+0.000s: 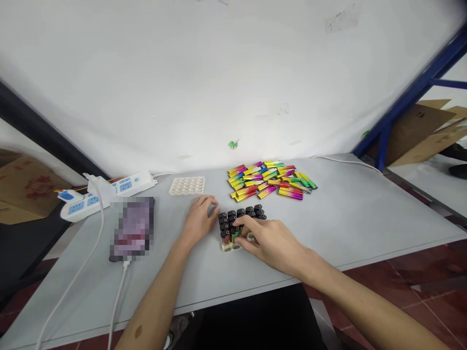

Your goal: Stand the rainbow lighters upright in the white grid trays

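Observation:
A white tray with oval holes [227, 249] stands in front of me, with several black-topped lighters [241, 212] upright in it. My right hand [270, 238] reaches over its near side. Thumb and forefinger close on a green lighter [234, 235] in the near row, beside a red lighter [225, 237]. My fingers hide part of the tray's right side. My left hand [199, 218] rests on the table at the tray's left edge, fingers loosely bent and apart, with nothing seen in it. Behind the tray lies a pile of shiny rainbow-coloured lighter-sized pieces [268, 181].
A second white tray with holes [187, 185] lies near the wall. A power strip [126, 184] and a pixelated phone [133, 228] with a white cable [120, 291] occupy the left of the grey table [350, 209]. Cardboard boxes [419, 131] stand at the right.

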### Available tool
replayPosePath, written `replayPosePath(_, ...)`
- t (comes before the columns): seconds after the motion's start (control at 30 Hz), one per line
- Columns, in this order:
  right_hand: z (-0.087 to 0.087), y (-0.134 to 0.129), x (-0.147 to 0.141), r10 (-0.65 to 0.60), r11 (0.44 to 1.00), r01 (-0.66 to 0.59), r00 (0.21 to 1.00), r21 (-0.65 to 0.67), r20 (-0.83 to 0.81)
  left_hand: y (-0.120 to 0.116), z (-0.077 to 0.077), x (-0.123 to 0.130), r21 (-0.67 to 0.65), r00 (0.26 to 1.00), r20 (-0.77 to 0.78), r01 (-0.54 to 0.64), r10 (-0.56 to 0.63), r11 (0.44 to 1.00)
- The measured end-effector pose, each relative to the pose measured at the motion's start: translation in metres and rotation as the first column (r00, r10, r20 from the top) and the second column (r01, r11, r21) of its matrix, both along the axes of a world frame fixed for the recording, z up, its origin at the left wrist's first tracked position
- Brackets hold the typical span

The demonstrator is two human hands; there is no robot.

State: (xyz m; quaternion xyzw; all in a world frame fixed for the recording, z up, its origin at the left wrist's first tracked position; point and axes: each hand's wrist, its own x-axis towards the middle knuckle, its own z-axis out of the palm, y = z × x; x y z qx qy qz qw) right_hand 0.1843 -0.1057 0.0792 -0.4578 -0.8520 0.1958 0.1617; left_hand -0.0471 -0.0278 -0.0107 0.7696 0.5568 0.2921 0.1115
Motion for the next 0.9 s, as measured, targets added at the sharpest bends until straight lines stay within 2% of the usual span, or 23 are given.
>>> replayPosePath(0.1, 0.004, 0.003, 0.011, -0.054, 0.998, 0.057, 0.997, 0.041, -0.063, 0.001, -0.002, 0.0, 0.002, 1.0, -0.002, -0.001, 0.001, 1.0)
replayPosePath(0.2, 0.002, 0.024, 0.04, -0.234, 0.966, 0.243, 0.967, 0.091, -0.095, 0.0, -0.001, 0.0, 0.001, 1.0, -0.002, -0.003, 0.003, 1.0)
replayPosePath(0.27, -0.007, 0.046, 0.069, -0.418, 0.895, 0.422, 0.907, 0.145, -0.056, 0.0, -0.001, 0.0, 0.001, 1.0, 0.0, -0.002, 0.002, 1.0)
replayPosePath(0.33, -0.022, 0.066, 0.101, -0.573, 0.809, 0.553, 0.817, 0.197, 0.06, 0.0, 0.0, 0.001, 0.004, 1.0, 0.002, -0.002, 0.002, 1.0)
replayPosePath(0.37, -0.03, 0.073, 0.115, -0.607, 0.789, 0.575, 0.784, 0.218, 0.129, 0.0, 0.0, 0.0, 0.005, 1.0, 0.003, -0.002, 0.002, 1.0)
replayPosePath(0.43, -0.047, 0.082, 0.14, -0.579, 0.814, 0.53, 0.776, 0.238, 0.251, 0.001, -0.001, 0.0, 0.008, 1.0, 0.005, -0.002, 0.001, 1.0)
replayPosePath(0.57, -0.069, 0.079, 0.165, -0.532, 0.844, 0.471, 0.795, 0.256, 0.291, 0.001, -0.002, -0.001, 0.009, 1.0, 0.001, 0.001, -0.001, 1.0)
replayPosePath(0.63, -0.069, 0.075, 0.168, -0.481, 0.873, 0.445, 0.853, 0.199, 0.203, 0.001, -0.002, -0.001, 0.005, 1.0, 0.003, -0.005, 0.005, 1.0)
replayPosePath(0.7, -0.062, 0.073, 0.168, -0.439, 0.895, 0.435, 0.899, 0.097, 0.019, 0.001, -0.002, -0.001, 0.004, 1.0, 0.012, -0.008, 0.008, 1.0)
replayPosePath(0.73, -0.056, 0.072, 0.166, -0.431, 0.9, 0.436, 0.898, 0.032, -0.091, 0.001, -0.001, -0.001, 0.005, 1.0, 0.016, -0.006, 0.006, 1.0)
replayPosePath(0.8, -0.043, 0.072, 0.16, -0.437, 0.899, 0.42, 0.85, -0.123, -0.293, 0.001, -0.001, -0.001, 0.001, 1.0, 0.021, -0.003, 0.002, 1.0)
replayPosePath(0.9, -0.028, 0.075, 0.144, -0.451, 0.889, 0.305, 0.705, -0.341, -0.547, 0.001, 0.0, -0.001, -0.007, 1.0, 0.023, -0.001, 0.001, 1.0)
